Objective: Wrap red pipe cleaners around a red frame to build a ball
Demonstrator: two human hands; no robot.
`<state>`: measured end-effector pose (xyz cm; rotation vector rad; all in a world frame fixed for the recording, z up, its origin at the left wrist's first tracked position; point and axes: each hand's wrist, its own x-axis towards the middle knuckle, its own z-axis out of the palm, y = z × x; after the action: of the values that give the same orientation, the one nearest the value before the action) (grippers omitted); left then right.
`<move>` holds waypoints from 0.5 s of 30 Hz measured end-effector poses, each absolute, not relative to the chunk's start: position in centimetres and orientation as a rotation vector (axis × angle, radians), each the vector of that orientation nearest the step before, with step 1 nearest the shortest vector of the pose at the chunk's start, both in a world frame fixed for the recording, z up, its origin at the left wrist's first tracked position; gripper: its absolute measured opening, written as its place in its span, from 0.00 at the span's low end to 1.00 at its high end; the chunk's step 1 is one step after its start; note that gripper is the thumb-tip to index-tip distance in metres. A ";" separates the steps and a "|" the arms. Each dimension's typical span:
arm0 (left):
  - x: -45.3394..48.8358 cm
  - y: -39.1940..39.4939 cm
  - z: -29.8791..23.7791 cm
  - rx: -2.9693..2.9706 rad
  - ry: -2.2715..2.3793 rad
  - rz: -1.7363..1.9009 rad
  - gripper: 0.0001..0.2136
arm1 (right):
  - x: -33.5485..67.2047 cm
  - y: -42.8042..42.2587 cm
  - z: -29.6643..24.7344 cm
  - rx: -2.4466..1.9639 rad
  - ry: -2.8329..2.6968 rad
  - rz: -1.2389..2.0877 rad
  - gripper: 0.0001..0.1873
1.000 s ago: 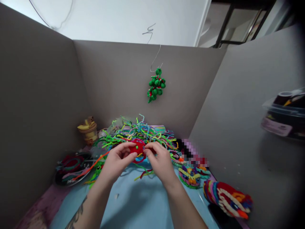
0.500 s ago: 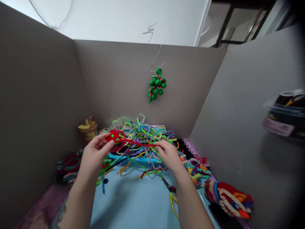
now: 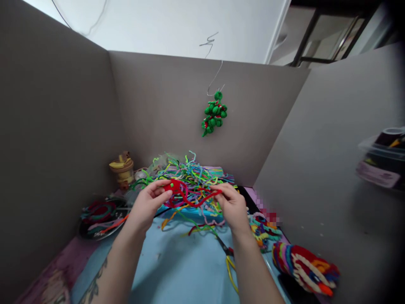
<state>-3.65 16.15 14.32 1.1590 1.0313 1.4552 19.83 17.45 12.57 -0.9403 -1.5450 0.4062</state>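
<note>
My left hand (image 3: 148,204) is closed, pinching a red fuzzy chenille-stem piece (image 3: 174,185) with a small green spot on it. From that piece a red chenille stem (image 3: 198,205) runs across in a slack wave to my right hand (image 3: 233,207), whose thumb and fingers grip it near its end. Both hands are held up in front of a tangled heap of colourful chenille stems (image 3: 194,173) in a blue tray (image 3: 193,216). Below my right hand lie scissors (image 3: 226,250) with yellow handles, partly hidden by my forearm.
Grey panels (image 3: 171,93) enclose the table (image 3: 180,261). A green and red ornament (image 3: 215,112) hangs on a wire. A bowl (image 3: 103,221) of stems and a tan cup (image 3: 122,173) are left; a multicoloured bundle (image 3: 306,268) is right. A plastic bin (image 3: 382,164) is on the right panel.
The red stem was stretched nearly straight and now sags in a wave. My hands appear closer together, the left one farther right. The whole view has shifted slightly.
</note>
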 end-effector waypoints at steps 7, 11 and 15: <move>-2.0 15.6 14.4 1.127 0.922 1.330 0.18 | 17.6 15.7 13.5 -0.813 -1.580 0.319 0.09; -1.8 15.4 14.7 1.115 0.912 1.325 0.17 | 17.7 15.6 13.7 -0.785 -1.665 0.266 0.11; -1.8 15.4 14.8 1.107 0.886 1.306 0.16 | 17.8 15.8 13.4 -0.782 -1.693 0.193 0.14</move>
<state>-1.84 15.36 14.81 1.1067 0.8862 1.3065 17.84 15.75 13.42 -0.7824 -1.6926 0.1926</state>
